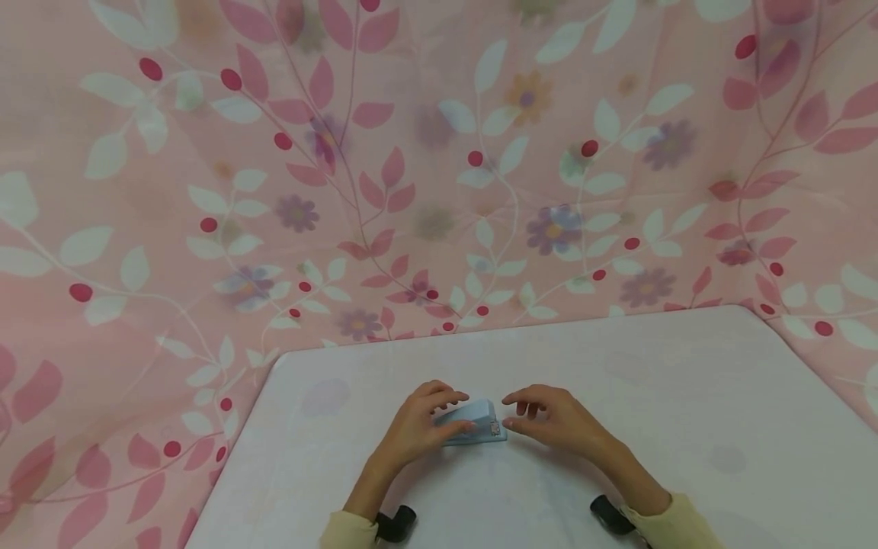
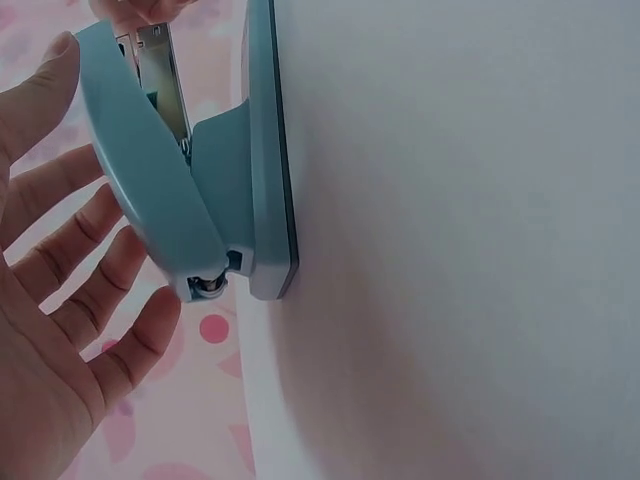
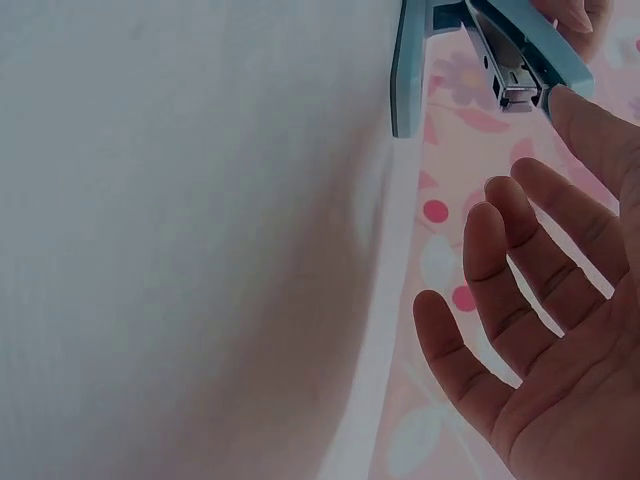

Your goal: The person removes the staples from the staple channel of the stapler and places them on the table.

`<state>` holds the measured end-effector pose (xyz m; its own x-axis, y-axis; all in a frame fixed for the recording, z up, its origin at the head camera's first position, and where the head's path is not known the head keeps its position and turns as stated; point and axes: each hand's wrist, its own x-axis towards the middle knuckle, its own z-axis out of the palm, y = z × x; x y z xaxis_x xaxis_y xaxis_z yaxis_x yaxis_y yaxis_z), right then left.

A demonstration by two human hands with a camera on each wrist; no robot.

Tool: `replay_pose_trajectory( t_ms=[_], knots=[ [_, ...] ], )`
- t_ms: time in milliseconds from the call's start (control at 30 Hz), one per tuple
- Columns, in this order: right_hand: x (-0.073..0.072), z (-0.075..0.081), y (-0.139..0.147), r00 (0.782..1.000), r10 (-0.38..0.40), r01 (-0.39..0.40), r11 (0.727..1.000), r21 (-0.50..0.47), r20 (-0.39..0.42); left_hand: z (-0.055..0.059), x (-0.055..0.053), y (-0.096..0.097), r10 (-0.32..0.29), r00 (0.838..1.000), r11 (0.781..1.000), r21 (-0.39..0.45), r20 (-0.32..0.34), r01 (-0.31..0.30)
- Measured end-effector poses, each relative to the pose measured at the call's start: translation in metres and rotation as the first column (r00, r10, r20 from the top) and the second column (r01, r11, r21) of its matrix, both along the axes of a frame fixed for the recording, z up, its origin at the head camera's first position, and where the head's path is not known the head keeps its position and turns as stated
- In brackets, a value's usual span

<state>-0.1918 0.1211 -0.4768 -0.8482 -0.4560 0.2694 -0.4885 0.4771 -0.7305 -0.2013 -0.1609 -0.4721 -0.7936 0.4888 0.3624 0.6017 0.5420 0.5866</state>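
Note:
A light blue stapler rests on the white-covered table, its front end facing right. My left hand is around its rear half, thumb on the near side and fingers beyond it. In the left wrist view, the stapler's top arm stands raised from its base, showing the metal magazine; the fingers are spread loosely beside that arm. At the stapler's front end is my right hand, fingers loosely bent and apart. Its thumb tip is right at the tip of the top arm in the right wrist view.
The white tablecloth spreads around both hands, with the table's far edge beyond them. Behind it hangs a pink curtain with leaves and flowers. Black straps with small devices sit at both wrists.

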Motion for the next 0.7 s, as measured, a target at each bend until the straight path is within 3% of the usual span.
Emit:
replay_pose_trajectory(
  t_ms=[367,700],
  knots=[
    [0.000,-0.003,-0.011,1.000,0.007,-0.007,1.000,0.003,-0.016,0.001,0.000,0.008,-0.030,0.999,0.999,0.021,-0.020,0.031],
    [0.001,-0.002,-0.019,0.999,0.036,-0.035,0.999,-0.013,0.024,-0.001,-0.001,0.014,-0.045,0.999,0.999,0.020,-0.029,0.045]
  ],
)
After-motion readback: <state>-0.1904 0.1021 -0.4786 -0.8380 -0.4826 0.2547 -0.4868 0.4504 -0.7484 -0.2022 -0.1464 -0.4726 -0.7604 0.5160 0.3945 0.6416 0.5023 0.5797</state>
